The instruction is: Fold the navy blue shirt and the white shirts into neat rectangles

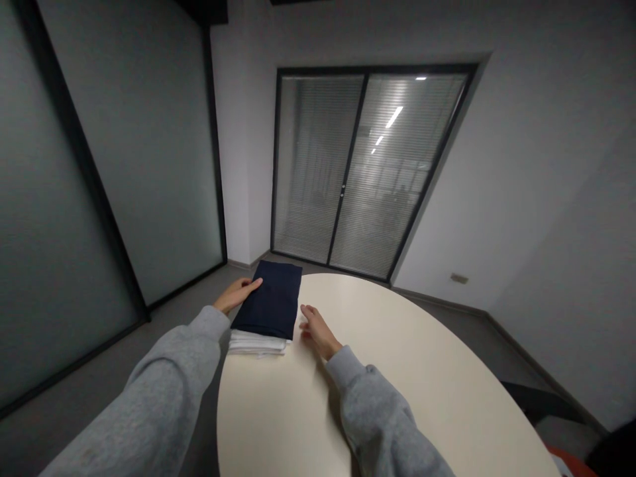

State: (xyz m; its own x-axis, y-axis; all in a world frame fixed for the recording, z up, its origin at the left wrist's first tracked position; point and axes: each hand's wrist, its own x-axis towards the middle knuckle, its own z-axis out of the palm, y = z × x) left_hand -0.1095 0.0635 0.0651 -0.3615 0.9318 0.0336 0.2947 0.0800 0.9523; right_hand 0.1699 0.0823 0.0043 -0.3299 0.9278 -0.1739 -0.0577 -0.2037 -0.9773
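A folded dark navy cloth (272,299) lies on top of a stack of folded white cloths (256,344) at the far left edge of a round cream table (397,371). My left hand (236,295) rests against the left side of the navy cloth, fingers stretched out and touching it. My right hand (318,330) lies flat on the table just right of the stack, fingers extended toward the cloth's right edge. Both arms wear grey sleeves.
The stack overhangs the table's left rim, above the grey floor (99,391). A dark-framed sliding glass door with blinds (358,172) stands behind the table. Frosted glass panels (99,172) line the left. A dark chair part and something orange (566,457) show at lower right.
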